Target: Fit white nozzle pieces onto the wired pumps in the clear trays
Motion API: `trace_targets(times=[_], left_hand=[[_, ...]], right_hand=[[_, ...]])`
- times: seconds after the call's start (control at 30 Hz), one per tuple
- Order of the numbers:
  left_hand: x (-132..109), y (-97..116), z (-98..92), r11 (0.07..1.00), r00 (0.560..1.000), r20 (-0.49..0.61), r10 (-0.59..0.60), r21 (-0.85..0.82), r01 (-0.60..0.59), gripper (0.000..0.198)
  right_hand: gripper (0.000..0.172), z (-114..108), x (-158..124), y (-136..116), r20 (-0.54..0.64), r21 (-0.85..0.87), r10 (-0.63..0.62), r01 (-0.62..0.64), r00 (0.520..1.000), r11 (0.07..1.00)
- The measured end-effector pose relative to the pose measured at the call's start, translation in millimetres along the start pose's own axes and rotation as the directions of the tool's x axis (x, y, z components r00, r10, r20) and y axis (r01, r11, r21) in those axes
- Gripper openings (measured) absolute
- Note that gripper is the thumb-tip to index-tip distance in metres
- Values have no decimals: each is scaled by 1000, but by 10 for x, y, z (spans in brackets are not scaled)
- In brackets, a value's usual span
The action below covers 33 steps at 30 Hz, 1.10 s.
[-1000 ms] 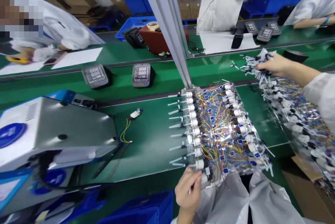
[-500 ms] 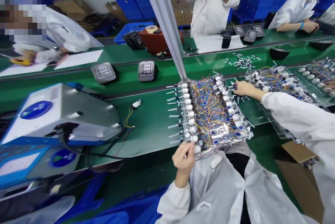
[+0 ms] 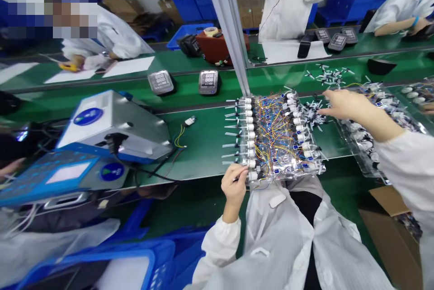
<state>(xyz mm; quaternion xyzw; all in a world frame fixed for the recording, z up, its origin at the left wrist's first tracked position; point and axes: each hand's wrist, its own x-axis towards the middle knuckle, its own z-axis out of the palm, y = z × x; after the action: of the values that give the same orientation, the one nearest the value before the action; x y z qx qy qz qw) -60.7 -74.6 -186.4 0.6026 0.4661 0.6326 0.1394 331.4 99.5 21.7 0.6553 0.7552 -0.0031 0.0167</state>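
1. At the near left corner of the tray [image 3: 283, 171], the left hand [image 3: 233, 186] had thumb and finger pinched on the end of the nearest part [image 3: 252, 175].
2. Right of the tray, the right hand [image 3: 351, 105] was spread, thumb and forefinger apart, at the loose pile [image 3: 311, 120]; I could not tell whether the fingertips touched it.
3. The tray lay on the worktop [image 3: 205, 156], close to the person's lap, with the loose pile just beside its right edge.
4. Inside the tray, a left row [image 3: 250, 133] and a right row [image 3: 300, 129] of white parts flanked tangled wires [image 3: 269, 129].
5. Past the tray's left edge, pale strips [image 3: 231, 133] stuck out from the left row.
6. Farther right of the tray lay a second tray [image 3: 366, 145], likewise filled with parts.
7. Beyond the tray to the right was another pile [image 3: 330, 76].
8. Left of the tray were a lone part [image 3: 190, 121] with yellow wires and, farther off, a machine [image 3: 111, 123].
9. Beyond the tray to the left stood two monitors [image 3: 208, 82].
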Motion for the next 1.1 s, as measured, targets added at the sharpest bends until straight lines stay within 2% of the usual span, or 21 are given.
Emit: trace_targets(times=[0.07, 0.13, 0.2, 0.27, 0.33, 0.43, 0.5, 0.57, 0.63, 0.77, 0.87, 0.97, 1.03, 1.1], left_hand=[[9, 29, -24, 1000, 999, -23, -28, 13, 28, 10], [22, 40, -56, 995, 997, -33, -68, 65, 70, 11], [36, 44, -98, 984, 993, -22, -120, 132, 121, 14], [50, 59, -142, 970, 986, -3, -165, 180, 162, 18], [66, 92, -179, 962, 981, -5, -192, 198, 189, 22], [100, 161, -203, 962, 979, -26, -202, 181, 204, 25], [132, 203, -201, 968, 982, -8, -191, 164, 189, 26], [167, 235, -192, 971, 984, 19, -179, 164, 173, 26], [197, 252, -182, 971, 983, 53, -174, 174, 163, 26], [207, 247, -163, 975, 973, 156, -173, 165, 147, 31], [156, 222, -140, 979, 976, 125, -181, 117, 167, 36], [73, 207, -111, 977, 976, 55, -210, 45, 208, 34], [24, 216, -87, 964, 964, 8, -265, -6, 265, 28], [-4, 239, -62, 941, 942, -26, -334, -64, 332, 22]], right_hand=[[71, -173, -568, -265, -171, 50, -106, 116, 980, 992], [60, -263, -1098, -558, -265, 201, -265, 322, 927, 925], [43, -203, -1471, -833, -303, 384, -393, 489, 868, 784], [30, 32, -1639, -1085, -270, 534, -470, 537, 840, 653], [23, 385, -1634, -1318, -289, 598, -495, 558, 819, 575], [17, 898, -1473, -1622, -378, 609, -518, 628, 767, 485], [24, 1112, -1349, -1781, -411, 597, -542, 666, 733, 448], [37, 1214, -1228, -1899, -408, 550, -577, 695, 707, 463], [41, 1246, -1106, -1984, -381, 482, -624, 722, 683, 496], [24, 1236, -907, -2053, -340, 448, -689, 754, 640, 480], [18, 1163, -881, -1993, -391, 552, -627, 717, 674, 426], [11, 1020, -970, -1880, -457, 700, -422, 609, 783, 373], [11, 944, -1056, -1837, -443, 795, -278, 517, 852, 316], [13, 938, -1130, -1862, -373, 892, -216, 413, 902, 184]])
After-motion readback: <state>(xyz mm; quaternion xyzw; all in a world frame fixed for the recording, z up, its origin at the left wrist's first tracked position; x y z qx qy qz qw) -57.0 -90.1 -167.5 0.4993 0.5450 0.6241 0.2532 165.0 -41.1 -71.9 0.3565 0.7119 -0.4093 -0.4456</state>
